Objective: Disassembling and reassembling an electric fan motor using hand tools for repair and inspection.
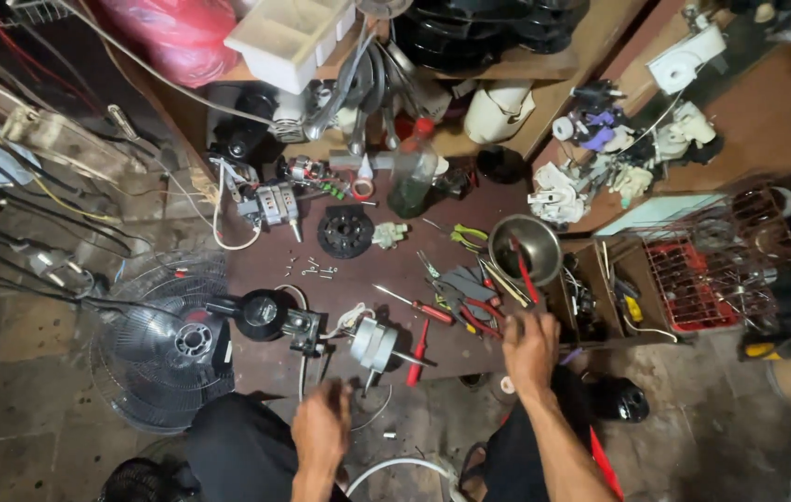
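Your right hand [529, 349] reached, fingers loosely spread and holding nothing, over the red-handled pliers [470, 316] on the desk [358, 279]; picking a tool seemed the step, needing a clean grip next. Your left hand [321, 428], blurred, looked empty below the silver fan motor [373, 342], which lay bare, shaft out.

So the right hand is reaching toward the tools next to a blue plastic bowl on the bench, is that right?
Not quite: the bowl is bare metal, not blue plastic. The head view shows it. The rest holds: the right hand reaches toward the tools next to the bowl on the bench.
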